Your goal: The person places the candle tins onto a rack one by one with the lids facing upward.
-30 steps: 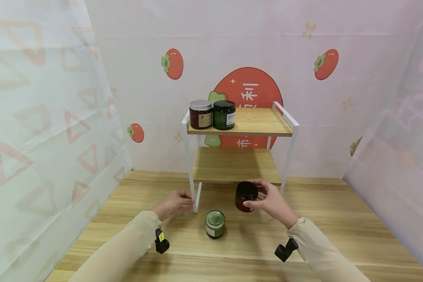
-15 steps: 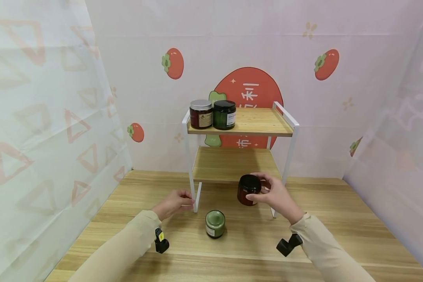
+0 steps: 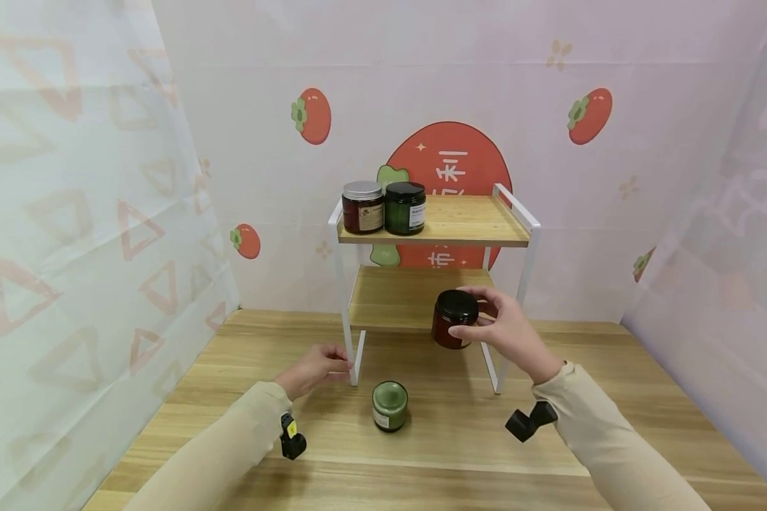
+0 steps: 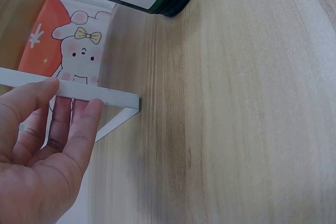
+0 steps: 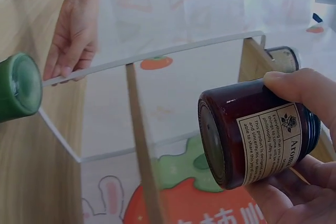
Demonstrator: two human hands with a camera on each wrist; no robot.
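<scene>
My right hand (image 3: 505,330) grips a dark red-brown candle jar (image 5: 249,129) with a black lid, thumb on one side and fingers on the other. It is held upright in the air, overlapping the front edge of the lower shelf board in the head view. At the lower left, my left hand (image 3: 316,367) pinches the white front leg (image 4: 94,92) of a two-tier shelf rack between its fingers. Between the hands, a green candle jar (image 3: 390,406) stands on the table, its glass base facing up and its dark lid down.
Two more jars stand at the left of the top board (image 3: 466,216): a silver-lidded dark red jar (image 3: 362,208) and a black-lidded green jar (image 3: 405,209). White side rails edge that board. The lower wooden board (image 3: 390,294) lies beneath it. A printed cloth backdrop (image 3: 249,142) encloses the wooden table.
My right hand has raised the dark red-brown candle jar from below the lower board to the height of its front edge, shifting slightly right. My left hand stays on the leg.
</scene>
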